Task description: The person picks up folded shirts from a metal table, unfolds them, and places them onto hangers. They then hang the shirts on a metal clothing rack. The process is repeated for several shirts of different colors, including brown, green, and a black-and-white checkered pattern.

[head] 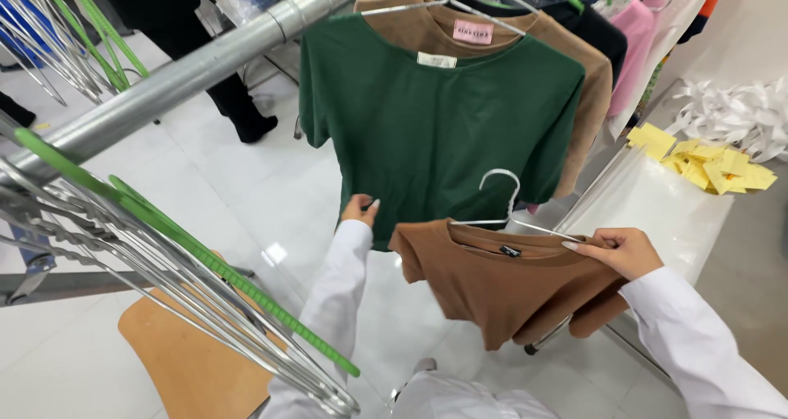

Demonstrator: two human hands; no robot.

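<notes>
two hands in white sleeves are at work. right hand (pixel 625 251) pinches the shoulder of a brown shirt (pixel 501 283) on a white hanger (pixel 502 197), fingers pressed together. left hand (pixel 359 210) grips the hem of a green shirt (pixel 435 123) hanging on the rail (pixel 197 66). yellow tags (pixel 714 164) lie at the counter's (pixel 657 214) far edge.

Metal rail (pixel 246 37) with hung shirts; white table (pixel 657 214) with yellow slips (pixel 714 169) and white strips (pixel 730 115).

I'm looking at a clothing shop or garment workroom; T-shirts (pixel 443 115) hang along a metal rail (pixel 205 66); spare hangers (pixel 164 279) crowd nearby; paper tags (pixel 714 164) litter a table (pixel 657 214).
</notes>
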